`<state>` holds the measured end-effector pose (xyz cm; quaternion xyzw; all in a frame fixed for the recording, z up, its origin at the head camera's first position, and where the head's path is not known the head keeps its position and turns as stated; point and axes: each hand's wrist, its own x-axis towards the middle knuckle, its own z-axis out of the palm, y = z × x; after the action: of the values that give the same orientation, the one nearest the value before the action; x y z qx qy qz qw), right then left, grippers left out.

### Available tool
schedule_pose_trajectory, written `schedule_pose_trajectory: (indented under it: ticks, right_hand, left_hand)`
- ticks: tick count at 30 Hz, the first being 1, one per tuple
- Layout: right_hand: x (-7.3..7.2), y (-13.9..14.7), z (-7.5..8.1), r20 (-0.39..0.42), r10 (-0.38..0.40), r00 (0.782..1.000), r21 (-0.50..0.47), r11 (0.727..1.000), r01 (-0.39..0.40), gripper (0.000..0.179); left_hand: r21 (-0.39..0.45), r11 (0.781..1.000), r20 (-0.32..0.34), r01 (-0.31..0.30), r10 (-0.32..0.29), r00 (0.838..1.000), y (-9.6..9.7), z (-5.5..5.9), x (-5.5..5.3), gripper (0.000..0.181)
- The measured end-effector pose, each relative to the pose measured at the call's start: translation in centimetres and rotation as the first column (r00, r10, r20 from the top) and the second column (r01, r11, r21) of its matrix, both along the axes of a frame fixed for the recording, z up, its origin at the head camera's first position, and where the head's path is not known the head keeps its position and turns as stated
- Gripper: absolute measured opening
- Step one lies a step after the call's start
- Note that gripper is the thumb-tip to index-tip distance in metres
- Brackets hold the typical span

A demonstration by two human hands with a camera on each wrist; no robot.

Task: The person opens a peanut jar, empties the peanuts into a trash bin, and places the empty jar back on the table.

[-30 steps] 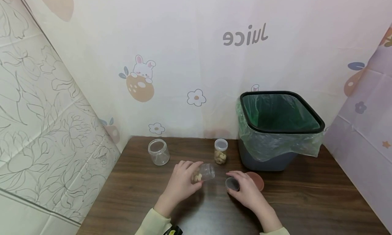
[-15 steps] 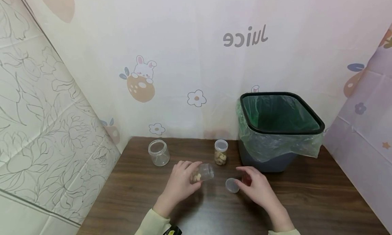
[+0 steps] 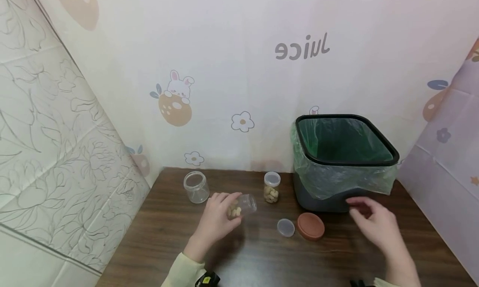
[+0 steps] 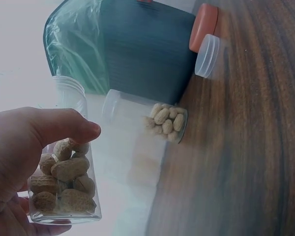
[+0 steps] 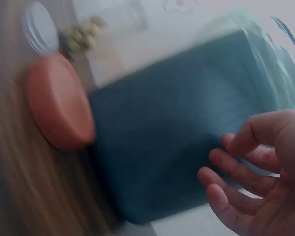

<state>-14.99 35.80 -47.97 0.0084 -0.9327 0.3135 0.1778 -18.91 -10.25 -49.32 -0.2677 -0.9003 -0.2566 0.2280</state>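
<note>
My left hand [image 3: 215,220] grips a small clear jar [image 3: 247,204], tilted with its uncovered mouth pointing right. Unshelled peanuts [image 4: 69,169] fill its lower part, seen closely in the left wrist view. My right hand [image 3: 376,220] is above the table in front of the bin, fingers loosely bent and holding nothing. Between the hands lie a translucent lid [image 3: 286,228] and, just right of it, a reddish-brown round lid [image 3: 310,226]. Behind them stands a capped jar of peanuts [image 3: 271,188]. A wider clear jar without a lid [image 3: 196,188] stands at the back left.
A dark grey bin [image 3: 322,197] with a black rim and a green plastic bag stands at the back right of the wooden table [image 3: 262,262]. A patterned sheet [image 3: 224,70] covers the wall behind, and another flanks the left side.
My right hand has let go of the translucent lid, passed over the reddish-brown lid and moved right, in front of the bin. My left hand with its jar has shifted slightly left.
</note>
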Motion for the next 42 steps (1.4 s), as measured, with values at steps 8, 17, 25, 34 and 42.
schedule_pose_trajectory:
  ticks: [8,17,25,34,42]
  right_hand:
    - [-1.6,4.2,4.7,0.006,-0.354,0.935,-0.13,0.927,0.352,0.044]
    - [-4.9,4.8,9.3,-0.103,-0.244,0.964,-0.511,0.845,0.159,0.048]
    - [-7.8,4.5,8.8,-0.268,-0.006,0.964,-0.43,0.896,-0.113,0.055]
    - [-8.1,3.1,7.4,-0.246,-0.141,0.959,-0.632,0.774,-0.048,0.054]
    - [-8.4,2.1,7.0,-0.234,-0.178,0.956,-0.78,0.622,-0.075,0.054]
  left_hand:
    - [0.017,1.0,-0.005,0.0,0.0,1.0,-0.4,0.9,-0.1,0.069]
    - [0.002,1.0,-0.022,0.019,-0.019,1.0,-0.6,2.0,-0.4,0.068]
    - [0.002,0.999,-0.059,0.038,-0.038,0.997,-0.6,3.6,-1.0,0.068]
    - [-0.001,0.997,-0.113,0.08,-0.079,0.99,-0.1,7.1,-2.5,0.071]
    - [-0.03,0.996,-0.134,0.085,-0.089,0.987,1.7,13.4,-5.1,0.075]
